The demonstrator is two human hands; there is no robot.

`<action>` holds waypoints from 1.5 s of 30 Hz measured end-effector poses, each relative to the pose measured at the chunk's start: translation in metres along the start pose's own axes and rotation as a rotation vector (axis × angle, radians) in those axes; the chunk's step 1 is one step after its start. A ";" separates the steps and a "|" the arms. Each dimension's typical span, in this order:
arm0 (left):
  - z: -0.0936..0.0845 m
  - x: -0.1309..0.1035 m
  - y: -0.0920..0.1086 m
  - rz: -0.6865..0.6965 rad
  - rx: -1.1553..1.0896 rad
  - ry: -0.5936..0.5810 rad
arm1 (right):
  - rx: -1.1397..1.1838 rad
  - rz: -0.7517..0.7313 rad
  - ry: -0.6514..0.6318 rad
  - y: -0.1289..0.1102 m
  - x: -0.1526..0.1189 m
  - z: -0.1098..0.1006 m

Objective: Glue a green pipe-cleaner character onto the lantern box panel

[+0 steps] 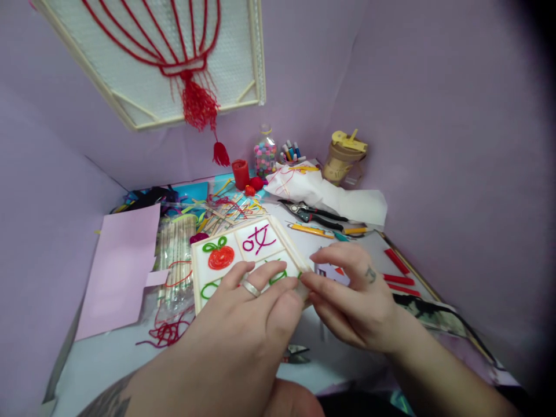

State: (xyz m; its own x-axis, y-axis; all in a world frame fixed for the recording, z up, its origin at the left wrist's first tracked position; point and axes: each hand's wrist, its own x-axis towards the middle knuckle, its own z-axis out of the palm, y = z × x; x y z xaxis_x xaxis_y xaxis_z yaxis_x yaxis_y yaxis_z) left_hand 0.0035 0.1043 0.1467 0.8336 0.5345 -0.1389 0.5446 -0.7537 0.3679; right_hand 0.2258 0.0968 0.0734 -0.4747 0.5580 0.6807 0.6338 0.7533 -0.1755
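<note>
A small pale-framed panel (238, 243) lies tilted before me, split into white sections with yarn shapes: a red fruit with green leaves, purple strokes and green outlines. My left hand (256, 315), a ring on one finger, lies across its near part, fingers over the front and thumb at the lower right corner. My right hand (354, 292) presses its fingertips together at the panel's right edge, touching the left thumb. Its upper finger stands apart. Both hands cover the panel's lower corner, so anything small between the fingertips is hidden.
Pliers (313, 214) and a yellow cutter (313, 230) lie behind. Left are a pink card (119, 269), bagged sticks (176, 255) and dark red yarn (167, 333). A red candle (240, 175), a bead jar (265, 153) and a lidded cup (343, 159) stand at the back.
</note>
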 end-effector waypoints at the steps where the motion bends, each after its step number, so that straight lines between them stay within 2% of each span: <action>1: 0.000 0.000 0.000 -0.001 -0.011 0.003 | 0.001 0.000 -0.002 0.000 0.001 0.000; 16: -0.004 -0.002 -0.004 0.020 0.016 -0.021 | 0.099 0.051 0.003 0.002 -0.002 0.001; 26: -0.003 0.004 -0.005 0.070 0.034 0.041 | 0.127 0.044 -0.029 0.002 0.001 0.004; 31: -0.003 0.002 -0.007 0.086 0.022 0.071 | 0.166 0.086 -0.054 0.002 0.005 0.004; 36: -0.001 -0.002 -0.009 0.089 0.022 0.136 | 0.214 0.123 -0.023 0.002 0.002 0.000; 40: 0.001 -0.002 -0.010 0.090 0.031 0.179 | 0.157 0.083 -0.040 0.002 0.001 -0.002; 45: 0.000 0.001 -0.010 0.086 -0.024 0.162 | 0.076 0.028 -0.089 0.002 0.007 -0.001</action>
State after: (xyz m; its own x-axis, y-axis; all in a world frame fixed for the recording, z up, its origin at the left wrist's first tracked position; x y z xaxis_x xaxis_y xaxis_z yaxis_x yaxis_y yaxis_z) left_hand -0.0014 0.1120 0.1431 0.8502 0.5247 0.0428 0.4683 -0.7909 0.3940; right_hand 0.2249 0.1014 0.0785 -0.5121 0.6052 0.6095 0.6009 0.7594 -0.2493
